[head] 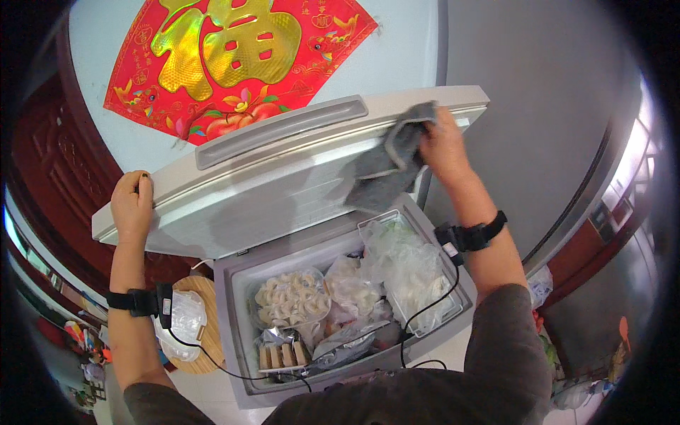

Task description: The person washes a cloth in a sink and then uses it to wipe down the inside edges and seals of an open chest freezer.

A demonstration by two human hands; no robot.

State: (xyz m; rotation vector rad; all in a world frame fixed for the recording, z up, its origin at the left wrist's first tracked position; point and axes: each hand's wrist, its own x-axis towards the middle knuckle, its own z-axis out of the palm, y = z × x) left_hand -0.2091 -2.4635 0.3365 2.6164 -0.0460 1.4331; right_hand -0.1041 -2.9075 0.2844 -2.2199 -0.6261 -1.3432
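A chest freezer's lid (297, 159) stands raised and tilted in front of me, its grey handle strip (281, 132) along the front edge. My left hand (133, 199) grips the lid's left corner, fingers over the edge. In my right hand (445, 146) is a grey cloth (385, 164) with pale edging, hanging against the lid's inner side near its right end; it looks blurred. Below lies the freezer body (226, 319). Inside are dumplings in a clear container (292, 300), a white wire basket (459, 308) with plastic bags (409, 265), and several brown-and-white bars (284, 356).
Left of the freezer, clear plastic containers (183, 319) rest on a round wooden board (212, 340). A red and gold paper decoration (239, 58) hangs on the wall behind. A grey panel (531, 117) rises at right. Black cables (433, 305) run from both wrist straps.
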